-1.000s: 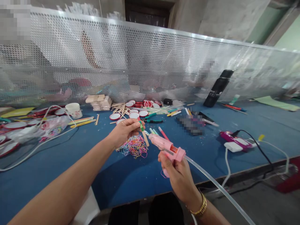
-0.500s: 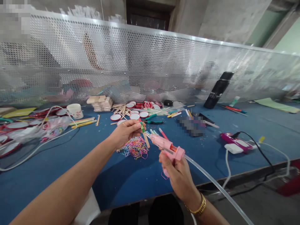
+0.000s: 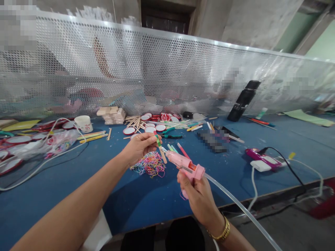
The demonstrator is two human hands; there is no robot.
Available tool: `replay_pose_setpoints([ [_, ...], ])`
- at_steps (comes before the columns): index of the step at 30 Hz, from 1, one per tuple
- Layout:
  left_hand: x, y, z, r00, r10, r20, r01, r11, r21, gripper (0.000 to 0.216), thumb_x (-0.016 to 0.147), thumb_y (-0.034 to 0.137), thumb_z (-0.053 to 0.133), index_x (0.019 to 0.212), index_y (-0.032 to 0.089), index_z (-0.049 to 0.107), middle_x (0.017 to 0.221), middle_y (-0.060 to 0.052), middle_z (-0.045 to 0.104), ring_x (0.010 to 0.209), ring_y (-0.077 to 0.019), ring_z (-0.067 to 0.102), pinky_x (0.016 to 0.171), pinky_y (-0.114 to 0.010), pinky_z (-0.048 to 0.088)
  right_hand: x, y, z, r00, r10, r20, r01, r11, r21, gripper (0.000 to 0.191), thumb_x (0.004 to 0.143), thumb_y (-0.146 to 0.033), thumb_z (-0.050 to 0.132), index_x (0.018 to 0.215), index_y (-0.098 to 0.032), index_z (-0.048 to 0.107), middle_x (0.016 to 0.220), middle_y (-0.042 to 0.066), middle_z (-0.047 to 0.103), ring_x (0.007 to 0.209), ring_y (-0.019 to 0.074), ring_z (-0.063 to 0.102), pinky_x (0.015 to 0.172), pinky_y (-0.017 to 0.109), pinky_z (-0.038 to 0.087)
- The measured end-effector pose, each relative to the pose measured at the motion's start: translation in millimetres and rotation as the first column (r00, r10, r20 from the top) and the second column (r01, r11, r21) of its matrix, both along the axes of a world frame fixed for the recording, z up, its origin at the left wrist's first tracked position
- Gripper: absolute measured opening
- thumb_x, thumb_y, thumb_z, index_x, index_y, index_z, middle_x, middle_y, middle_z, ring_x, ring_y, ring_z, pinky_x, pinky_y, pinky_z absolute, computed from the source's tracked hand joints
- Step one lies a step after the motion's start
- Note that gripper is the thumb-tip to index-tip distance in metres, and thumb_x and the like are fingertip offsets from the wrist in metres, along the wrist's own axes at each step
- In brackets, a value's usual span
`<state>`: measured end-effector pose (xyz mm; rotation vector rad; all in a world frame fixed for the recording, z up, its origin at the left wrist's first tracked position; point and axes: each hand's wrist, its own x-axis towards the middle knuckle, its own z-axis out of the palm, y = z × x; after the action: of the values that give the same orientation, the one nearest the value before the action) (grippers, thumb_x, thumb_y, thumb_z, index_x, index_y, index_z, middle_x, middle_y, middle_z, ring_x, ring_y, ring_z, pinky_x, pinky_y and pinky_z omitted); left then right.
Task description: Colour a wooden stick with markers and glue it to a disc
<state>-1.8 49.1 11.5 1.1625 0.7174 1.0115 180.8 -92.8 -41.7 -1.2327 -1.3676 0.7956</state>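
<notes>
Between the fingertips of my left hand is a wooden craft stick, its upper part coloured red and green and its bare end slanting down. My right hand is wrapped round the handle of a pink hot glue gun. The gun's nozzle points left and sits at or just beside the stick's bare part; I cannot tell whether they touch. A long clear glue stick trails from the gun's back. Under the left hand lies a tangle of colourful rubber bands.
Behind the hands are red-and-white round lids, loose wooden sticks, teal-handled pliers and markers. A paper cup stands left. To the right are a black bottle and a purple power strip with cables.
The glue gun has shifted slightly left, with its nozzle nearer the craft stick. My left hand and the stick have barely moved.
</notes>
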Motion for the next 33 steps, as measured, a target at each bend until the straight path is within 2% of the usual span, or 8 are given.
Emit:
replay_pose_setpoints([
  [8, -0.6, 1.1, 0.1, 1.0, 0.002, 0.025, -0.002, 1.0, -0.002, 0.017, 0.072, 0.03, 0.082, 0.079, 0.015, 0.075, 0.082, -0.007, 0.073, 0.07, -0.0107, 0.064, 0.067, -0.021, 0.054, 0.4, -2.1, 2.3, 1.0, -0.027, 0.001, 0.027, 1.0, 0.013, 0.034, 0.09, -0.052, 0.056, 0.078, -0.02, 0.06, 0.058, -0.003, 0.047, 0.052, 0.0116, 0.038, 0.046, 0.025, 0.035],
  [17, -2.2, 4.0, -2.5, 0.998, -0.01, 0.058, 0.007, 0.999, 0.041, 0.018, 0.072, 0.032, 0.083, 0.077, 0.016, 0.076, 0.084, -0.007, 0.074, 0.07, -0.0098, 0.064, 0.065, -0.019, 0.055, 1.1, -4.2, 1.2, 1.0, -0.013, -0.006, 0.013, 1.0, -0.001, 0.033, 0.089, -0.051, 0.056, 0.083, -0.019, 0.062, 0.057, -0.003, 0.045, 0.051, 0.012, 0.036, 0.047, 0.025, 0.034],
  [21, -2.0, 5.0, -3.1, 0.997, -0.01, 0.081, 0.007, 0.999, 0.033, 0.016, 0.073, 0.03, 0.082, 0.079, 0.016, 0.077, 0.083, -0.007, 0.074, 0.069, -0.0095, 0.064, 0.064, -0.018, 0.055, 0.8, -5.9, 2.6, 1.0, -0.03, 0.008, 0.03, 1.0, 0.008, 0.037, 0.09, -0.053, 0.055, 0.096, -0.018, 0.066, 0.057, -0.003, 0.046, 0.052, 0.0129, 0.039, 0.048, 0.026, 0.037],
  [25, -2.0, 5.3, -2.7, 0.996, -0.007, 0.092, 0.006, 1.0, 0.018, 0.015, 0.073, 0.028, 0.081, 0.079, 0.015, 0.076, 0.083, -0.006, 0.074, 0.069, -0.0093, 0.064, 0.064, -0.017, 0.055, 1.8, -7.5, 0.0, 0.999, -0.017, 0.036, 0.017, 1.0, -0.001, 0.045, 0.092, -0.053, 0.052, 0.115, -0.015, 0.063, 0.06, -0.003, 0.048, 0.053, 0.0126, 0.04, 0.049, 0.025, 0.039],
  [33, -3.6, 8.2, -4.8, 0.989, -0.013, 0.145, 0.012, 1.0, 0.007, 0.014, 0.073, 0.025, 0.081, 0.079, 0.014, 0.075, 0.081, -0.006, 0.074, 0.07, -0.0108, 0.066, 0.066, -0.019, 0.056, 4.1, -10.6, -3.1, 0.996, -0.01, 0.087, 0.011, 1.0, -0.011, 0.046, 0.094, -0.052, 0.049, 0.117, -0.015, 0.062, 0.06, -0.004, 0.045, 0.053, 0.0121, 0.04, 0.048, 0.023, 0.04],
])
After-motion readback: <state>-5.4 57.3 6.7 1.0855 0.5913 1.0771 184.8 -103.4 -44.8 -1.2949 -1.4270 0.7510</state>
